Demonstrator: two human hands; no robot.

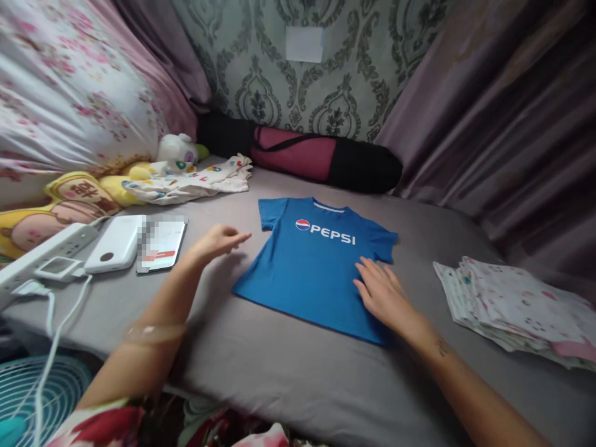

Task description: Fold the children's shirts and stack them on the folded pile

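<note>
A blue T-shirt [307, 273] with a white PEPSI print lies spread out face up on the grey bed sheet [261, 366], its collar pointing away from me. My right hand [384, 288] rests on the shirt's right side below the sleeve, fingers stretched out and lying flat. To the left of the shirt, my left hand [221, 242] hovers over the sheet near the left sleeve, fingers extended toward it and holding nothing. A clear bangle circles my left forearm.
On the right lies a stack of folded printed cloths [516, 304]. A phone [165, 245], a white power bank [116, 245] and a power strip [46, 257] sit at left, below crumpled printed clothing [195, 183] and plush toys [69, 208]. A black-and-maroon long bag [293, 155] lies along the wall.
</note>
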